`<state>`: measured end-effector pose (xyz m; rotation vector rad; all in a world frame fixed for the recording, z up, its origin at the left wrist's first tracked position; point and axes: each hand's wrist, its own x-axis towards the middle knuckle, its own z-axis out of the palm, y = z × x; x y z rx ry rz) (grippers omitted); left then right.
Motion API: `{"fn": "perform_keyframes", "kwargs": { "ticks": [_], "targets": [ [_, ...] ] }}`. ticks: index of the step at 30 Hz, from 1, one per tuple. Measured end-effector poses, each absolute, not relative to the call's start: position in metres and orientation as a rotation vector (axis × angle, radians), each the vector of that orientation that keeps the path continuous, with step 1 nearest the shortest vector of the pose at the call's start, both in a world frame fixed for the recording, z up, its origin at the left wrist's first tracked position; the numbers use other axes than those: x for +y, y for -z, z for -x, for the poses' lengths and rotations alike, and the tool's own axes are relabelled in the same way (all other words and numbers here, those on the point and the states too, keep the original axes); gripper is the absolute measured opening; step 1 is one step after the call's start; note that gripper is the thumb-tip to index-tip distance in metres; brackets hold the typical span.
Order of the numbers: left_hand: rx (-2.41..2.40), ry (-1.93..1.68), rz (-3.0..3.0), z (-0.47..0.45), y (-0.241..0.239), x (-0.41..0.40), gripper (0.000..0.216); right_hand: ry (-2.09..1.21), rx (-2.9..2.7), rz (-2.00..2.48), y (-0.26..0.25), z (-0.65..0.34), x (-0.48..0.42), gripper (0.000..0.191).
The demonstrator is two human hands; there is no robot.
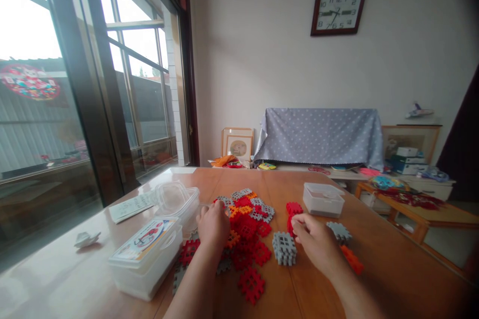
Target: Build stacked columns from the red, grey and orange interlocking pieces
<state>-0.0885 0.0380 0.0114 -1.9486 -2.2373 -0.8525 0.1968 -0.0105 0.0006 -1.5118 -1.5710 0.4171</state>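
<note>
Loose red, grey and orange notched plastic building pieces (247, 229) lie heaped in the middle of the table. My left hand (214, 222) is at the heap's left side, fingers curled at its far edge; what they hold is hidden. My right hand (314, 235) pinches the near side of a stack of red notched building pieces (294, 208), which its fingers partly cover. Just left of this hand stands a neat stack of grey pieces (284, 247). Grey pieces (339, 232) and orange pieces (352, 259) sit beyond my right wrist.
A lidded clear plastic box (144, 259) with a printed label stands at left, beside an open clear box (187, 202). Another clear box (323, 199) is at back right. A paper sheet (131, 207) and a crumpled whitish item (87, 239) lie on the table's left side.
</note>
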Motion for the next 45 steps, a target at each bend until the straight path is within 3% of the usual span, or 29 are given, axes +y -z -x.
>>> {"fn": "perform_keyframes", "kwargs": {
  "ticks": [3,8,12,17,23,31,37,45],
  "targets": [
    [-2.193,1.362,2.035,0.079,-0.015,0.036,0.027,-0.439,-1.560,1.471,-0.002,-0.195,-0.012,0.040],
    [-1.993,2.637,2.416,0.043,-0.015,0.021,0.040,-0.484,-1.581,1.355,-0.006,-0.186,-0.017,0.042],
    [-1.986,2.986,2.589,0.016,-0.013,0.005,0.055,-0.424,-1.719,1.276,-0.012,-0.177,-0.026,0.052],
    [-2.082,3.053,2.630,0.003,-0.006,0.000,0.058,-0.289,-1.869,1.271,-0.018,-0.173,-0.033,0.061],
    [-2.178,3.014,2.708,0.000,-0.005,0.001,0.061,-0.270,-1.925,1.291,-0.016,-0.178,-0.027,0.050],
    [-2.405,2.703,2.705,0.000,-0.010,-0.005,0.033,-0.498,-1.876,1.350,-0.005,-0.204,-0.018,0.050],
    [-2.534,2.424,2.765,-0.002,-0.002,-0.002,0.033,-0.535,-1.937,1.419,0.005,-0.208,-0.016,0.054],
    [-2.472,2.388,2.809,-0.003,0.002,0.000,0.027,-0.569,-1.936,1.470,0.000,-0.207,-0.018,0.055]
  ]
}}
